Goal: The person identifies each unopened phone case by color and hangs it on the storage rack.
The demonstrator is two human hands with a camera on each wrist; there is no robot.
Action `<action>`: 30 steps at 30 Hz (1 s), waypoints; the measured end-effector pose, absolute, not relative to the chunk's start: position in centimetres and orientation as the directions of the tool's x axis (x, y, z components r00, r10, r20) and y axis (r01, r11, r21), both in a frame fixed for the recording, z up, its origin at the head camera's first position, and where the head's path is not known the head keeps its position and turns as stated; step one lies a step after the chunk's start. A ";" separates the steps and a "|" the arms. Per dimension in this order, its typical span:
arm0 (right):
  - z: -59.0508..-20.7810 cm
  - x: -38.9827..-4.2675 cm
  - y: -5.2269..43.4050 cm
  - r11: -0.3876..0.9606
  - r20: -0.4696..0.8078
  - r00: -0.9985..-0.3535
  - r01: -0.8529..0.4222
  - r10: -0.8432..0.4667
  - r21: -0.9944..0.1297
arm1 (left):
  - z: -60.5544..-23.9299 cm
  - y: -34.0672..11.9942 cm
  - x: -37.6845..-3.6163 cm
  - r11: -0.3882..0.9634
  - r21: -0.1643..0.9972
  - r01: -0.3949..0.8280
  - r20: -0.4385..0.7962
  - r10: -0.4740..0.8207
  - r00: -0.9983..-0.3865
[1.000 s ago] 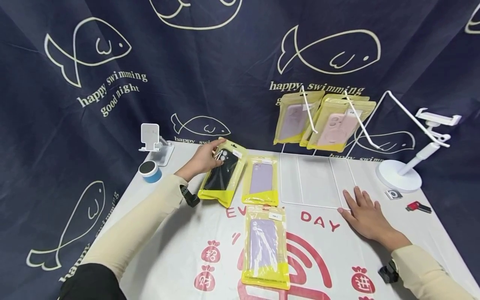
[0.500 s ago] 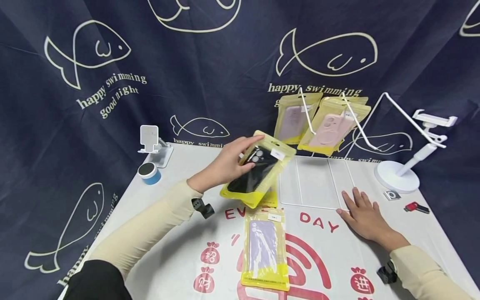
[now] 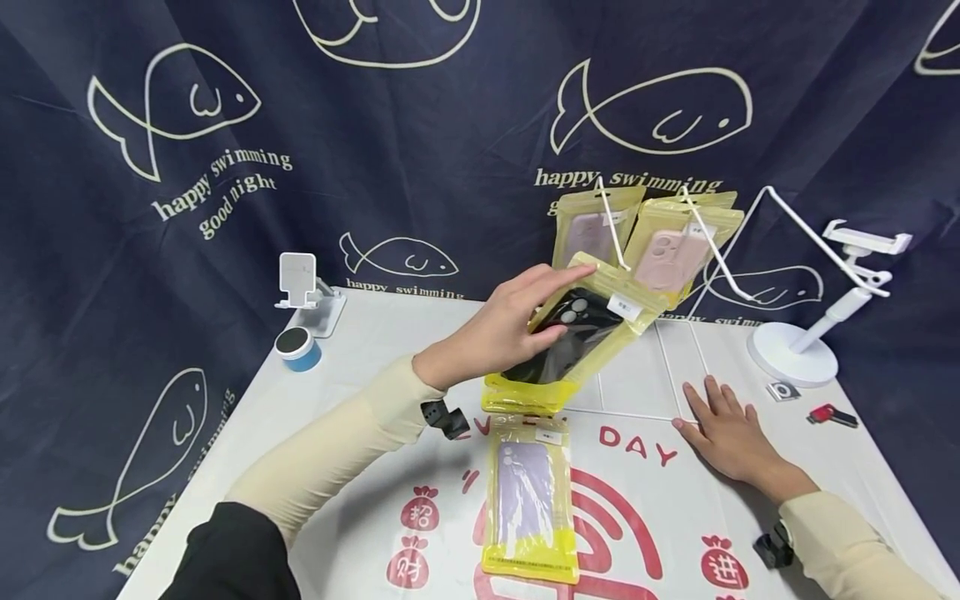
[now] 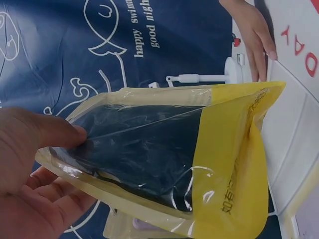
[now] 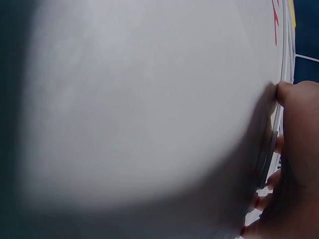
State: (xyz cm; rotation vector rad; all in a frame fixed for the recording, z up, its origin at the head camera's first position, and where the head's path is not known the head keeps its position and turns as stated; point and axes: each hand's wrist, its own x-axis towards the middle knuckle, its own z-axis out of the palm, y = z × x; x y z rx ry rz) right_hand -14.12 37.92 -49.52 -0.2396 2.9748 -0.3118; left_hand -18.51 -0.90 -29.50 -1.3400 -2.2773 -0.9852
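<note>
While white surface [image 3: 375, 350] carries wire rack [image 3: 637, 367] and lilac case pack [image 3: 528, 492], left hand [image 3: 498, 329] pinches black case pack [image 3: 577, 337] aloft near rack hooks; right hand [image 3: 731, 437] flat, fingers straight, on surface at rack edge

Six packaged cases [image 3: 529, 498], two stands [image 3: 817, 333]

Backdrop [image 3: 420, 125]: "happy swimming good night"; tablecloth [image 3: 360, 467]: "DAY".

My head view was bright and evenly lit from above, with soft shadows and the edges bowed by the wide lens. Glare streaked the clear-and-yellow plastic pouch [image 4: 164, 159] on my left wrist view. The right wrist view was mostly a blurred white table cloth [image 5: 139, 99], dark at its left edge.
</note>
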 end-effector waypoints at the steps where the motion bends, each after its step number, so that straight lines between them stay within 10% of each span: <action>1: -49.5 -14.1 37.9 0.965 -0.121 -0.977 -0.145 -0.174 -0.216 | -29.5 -0.7 -18.5 0.318 0.396 0.861 0.583 0.638 -0.504; 30: -49.9 -14.2 38.0 0.966 -0.116 -0.980 -0.132 -0.160 -0.221 | -30.9 0.4 -20.3 0.394 0.354 0.848 0.638 0.561 -0.527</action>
